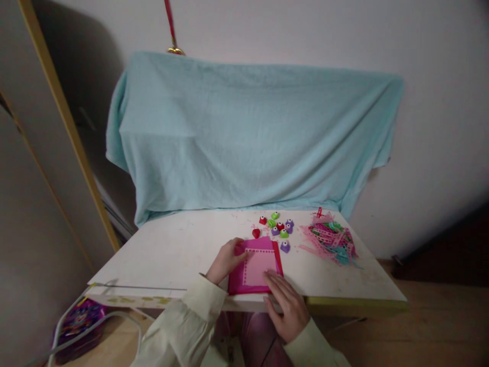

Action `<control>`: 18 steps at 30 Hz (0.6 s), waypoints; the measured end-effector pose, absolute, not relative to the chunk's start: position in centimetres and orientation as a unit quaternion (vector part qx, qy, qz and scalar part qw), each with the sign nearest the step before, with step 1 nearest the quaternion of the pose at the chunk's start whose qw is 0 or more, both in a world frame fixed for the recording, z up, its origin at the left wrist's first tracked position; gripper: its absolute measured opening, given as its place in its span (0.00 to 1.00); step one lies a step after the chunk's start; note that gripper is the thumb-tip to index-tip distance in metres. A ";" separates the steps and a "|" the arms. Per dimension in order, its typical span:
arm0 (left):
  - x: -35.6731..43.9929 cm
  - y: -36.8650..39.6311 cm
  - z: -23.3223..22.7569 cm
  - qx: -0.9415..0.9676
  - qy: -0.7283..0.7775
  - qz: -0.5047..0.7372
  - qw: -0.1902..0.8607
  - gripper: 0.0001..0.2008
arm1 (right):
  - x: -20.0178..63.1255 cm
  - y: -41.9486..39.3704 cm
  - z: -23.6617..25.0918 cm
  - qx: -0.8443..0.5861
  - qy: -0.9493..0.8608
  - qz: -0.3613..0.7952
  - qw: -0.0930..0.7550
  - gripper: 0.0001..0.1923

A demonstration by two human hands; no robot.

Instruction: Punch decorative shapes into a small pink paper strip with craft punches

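A light pink sheet of paper (pixel 262 267) with small holes punched along its top and left edges lies on magenta paper (pixel 237 278). A red sheet (pixel 277 257) shows underneath at the right. My left hand (pixel 227 259) rests at the stack's upper left, thumb on the light pink sheet and fingers apart near the top corner. Across the sheet's lower right, my right hand (pixel 288 307) lies with its fingers stretched out and thumb near the table edge. Just beyond the paper sit several small craft punches (pixel 280 226) in red, green and purple.
On the right of the white table (pixel 183 255) is a heap of punched paper strips (pixel 332 239) in pink, green and teal. Tiny paper bits lie around the punches. A light blue cloth (pixel 252 137) hangs behind. A purple bag (pixel 82 323) and white cable (pixel 114 315) are lower left.
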State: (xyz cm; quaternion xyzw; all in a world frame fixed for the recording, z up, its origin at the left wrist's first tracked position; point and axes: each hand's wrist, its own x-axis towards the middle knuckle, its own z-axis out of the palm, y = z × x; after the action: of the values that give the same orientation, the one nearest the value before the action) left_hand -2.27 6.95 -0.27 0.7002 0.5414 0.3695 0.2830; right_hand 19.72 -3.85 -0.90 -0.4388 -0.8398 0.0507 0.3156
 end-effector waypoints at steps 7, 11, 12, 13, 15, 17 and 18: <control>-1.1 7.1 -0.4 0.686 0.499 0.349 0.398 0.22 | 19.3 -3.5 -1.5 -0.470 -0.823 0.027 0.317 0.30; -0.4 5.6 1.6 0.574 0.410 0.398 0.586 0.30 | 19.6 -3.4 -0.1 -0.485 -0.798 -0.046 0.354 0.36; -0.3 5.0 2.3 0.555 0.396 0.416 0.602 0.32 | 19.6 -3.3 0.4 -0.488 -0.795 -0.059 0.355 0.37; -0.2 4.5 3.1 0.543 0.382 0.425 0.615 0.33 | 19.6 -3.3 1.0 -0.492 -0.794 -0.066 0.352 0.37; -0.2 3.5 4.2 0.519 0.367 0.452 0.626 0.33 | 19.3 -3.0 1.8 -0.491 -0.800 -0.068 0.338 0.35; -0.3 2.8 4.6 0.496 0.372 0.482 0.619 0.33 | 18.9 -2.5 2.1 -0.484 -0.809 -0.063 0.327 0.30; -0.4 2.5 4.5 0.485 0.380 0.492 0.615 0.32 | 18.6 -2.1 2.0 -0.480 -0.811 -0.061 0.329 0.28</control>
State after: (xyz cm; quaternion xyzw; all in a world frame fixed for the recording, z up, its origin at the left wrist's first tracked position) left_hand -0.40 2.52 4.52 0.4846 0.3800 0.4924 0.6151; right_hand 18.60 -2.07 2.05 -0.4803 -0.8105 -0.0611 0.3295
